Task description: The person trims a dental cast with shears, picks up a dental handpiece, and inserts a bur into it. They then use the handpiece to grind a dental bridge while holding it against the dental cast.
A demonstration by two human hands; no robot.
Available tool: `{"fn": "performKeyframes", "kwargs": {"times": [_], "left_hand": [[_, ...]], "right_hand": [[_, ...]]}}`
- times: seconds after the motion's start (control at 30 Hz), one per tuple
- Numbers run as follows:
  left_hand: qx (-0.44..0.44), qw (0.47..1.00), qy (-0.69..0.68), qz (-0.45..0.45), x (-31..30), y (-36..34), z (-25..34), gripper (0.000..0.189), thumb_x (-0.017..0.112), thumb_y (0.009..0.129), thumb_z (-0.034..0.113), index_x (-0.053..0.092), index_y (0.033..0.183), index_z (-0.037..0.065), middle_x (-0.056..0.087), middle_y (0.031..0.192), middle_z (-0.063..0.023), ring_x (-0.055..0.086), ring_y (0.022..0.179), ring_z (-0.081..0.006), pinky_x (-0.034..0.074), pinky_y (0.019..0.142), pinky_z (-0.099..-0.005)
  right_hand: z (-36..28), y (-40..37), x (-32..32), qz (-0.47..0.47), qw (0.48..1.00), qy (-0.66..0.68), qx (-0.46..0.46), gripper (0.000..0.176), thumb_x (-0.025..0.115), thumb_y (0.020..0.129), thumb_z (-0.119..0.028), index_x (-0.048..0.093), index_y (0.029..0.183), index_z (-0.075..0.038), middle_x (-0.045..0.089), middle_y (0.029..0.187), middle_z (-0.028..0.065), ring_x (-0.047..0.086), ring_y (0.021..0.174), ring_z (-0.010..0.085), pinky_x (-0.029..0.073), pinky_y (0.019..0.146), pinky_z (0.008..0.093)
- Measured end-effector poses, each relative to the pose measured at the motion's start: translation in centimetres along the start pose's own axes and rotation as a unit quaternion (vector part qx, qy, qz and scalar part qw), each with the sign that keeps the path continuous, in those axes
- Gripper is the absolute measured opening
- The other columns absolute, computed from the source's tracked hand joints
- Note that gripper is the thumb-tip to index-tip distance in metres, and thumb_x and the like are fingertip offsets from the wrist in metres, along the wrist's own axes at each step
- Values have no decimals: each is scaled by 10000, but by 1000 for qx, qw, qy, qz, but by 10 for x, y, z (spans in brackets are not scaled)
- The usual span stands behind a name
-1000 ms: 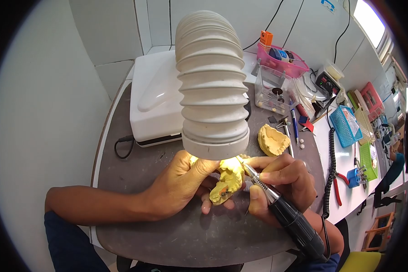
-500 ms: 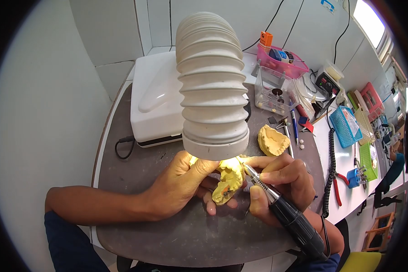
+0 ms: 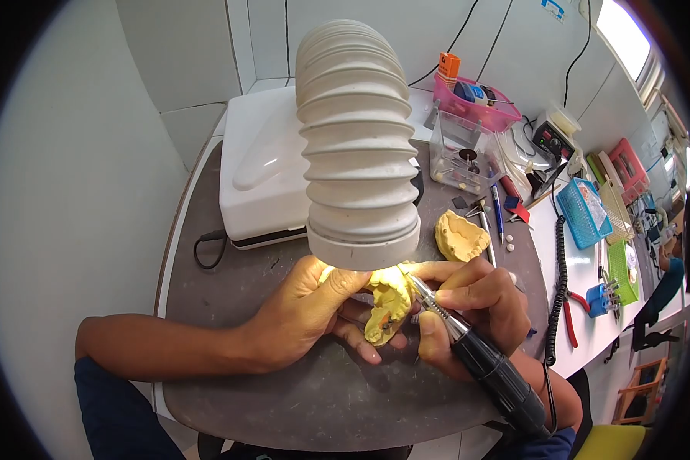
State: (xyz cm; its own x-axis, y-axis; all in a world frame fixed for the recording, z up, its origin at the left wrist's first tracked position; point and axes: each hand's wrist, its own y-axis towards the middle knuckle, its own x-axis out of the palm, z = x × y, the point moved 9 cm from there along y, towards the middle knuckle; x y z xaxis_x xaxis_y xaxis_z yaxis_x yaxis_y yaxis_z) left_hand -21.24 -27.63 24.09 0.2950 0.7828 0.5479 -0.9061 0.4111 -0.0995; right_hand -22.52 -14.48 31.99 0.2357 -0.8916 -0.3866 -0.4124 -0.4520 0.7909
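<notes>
Under the mouth of a ribbed white suction hose (image 3: 360, 153), my left hand (image 3: 303, 310) grips a yellow plaster dental model (image 3: 387, 303). The thumb lies over the model's upper left, the fingers curl beneath it, and a small dark mark shows near its lower end. My right hand (image 3: 479, 307) is closed around a black and silver rotary handpiece (image 3: 494, 368) in a pen-like hold. Its metal nose points up and left, right at the model's right side. The hose rim hides the model's far end. A second plaster dental model (image 3: 461, 236) lies on the mat beyond my right hand.
Behind the hose stands a white machine housing (image 3: 264, 169). A clear plastic box (image 3: 461, 153), a pink basket (image 3: 479, 111) and a blue pen (image 3: 497, 215) lie at back right. Farther right are a coiled black cord (image 3: 560, 291), red pliers (image 3: 571, 318) and a blue basket (image 3: 584, 215).
The dental model has tilted slightly in my left hand, and the fingers below it have shifted. My right hand and the handpiece have moved a little to the left.
</notes>
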Motion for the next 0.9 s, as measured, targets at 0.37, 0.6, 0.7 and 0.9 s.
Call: {"fn": "performKeyframes", "kwargs": {"times": [0.37, 0.6, 0.7, 0.9], "left_hand": [[-3, 1000, -25, -10, 2, 0, -1, 451, 380, 1065, 241, 397, 1353, -105, 630, 1158, -224, 704, 950, -289, 643, 712, -340], [-10, 1000, -25, -8, 1, 0, -2, 448, 372, 1068, 237, 402, 1351, -109, 630, 1160, -220, 702, 959, -286, 644, 721, -348], [-13, 1000, -26, -9, 2, 0, -3, 462, 381, 1068, 257, 404, 1350, -108, 631, 1162, -215, 701, 958, -283, 643, 727, -350], [-17, 999, -33, -20, 5, 0, -4, 486, 403, 1065, 282, 387, 1375, -92, 605, 1215, -201, 678, 1026, -279, 627, 803, -377]], "right_hand": [[1, 0, 1, 6, 1000, 11, 9, 291, 798, 703, -22, 568, 875, 28, 623, 740, 148, 738, 779, 321, 585, 632, 329], [1, 0, 1, 8, 1000, 0, 2, 285, 790, 700, -24, 565, 868, 26, 624, 728, 148, 738, 769, 320, 586, 628, 333], [2, 0, 0, -2, 1000, -1, 11, 282, 785, 700, -21, 562, 864, 28, 626, 731, 143, 738, 769, 322, 587, 629, 334], [5, -2, 1, -11, 1000, 4, 28, 253, 752, 719, -11, 560, 877, 39, 619, 736, 161, 735, 780, 313, 591, 647, 342]]}}
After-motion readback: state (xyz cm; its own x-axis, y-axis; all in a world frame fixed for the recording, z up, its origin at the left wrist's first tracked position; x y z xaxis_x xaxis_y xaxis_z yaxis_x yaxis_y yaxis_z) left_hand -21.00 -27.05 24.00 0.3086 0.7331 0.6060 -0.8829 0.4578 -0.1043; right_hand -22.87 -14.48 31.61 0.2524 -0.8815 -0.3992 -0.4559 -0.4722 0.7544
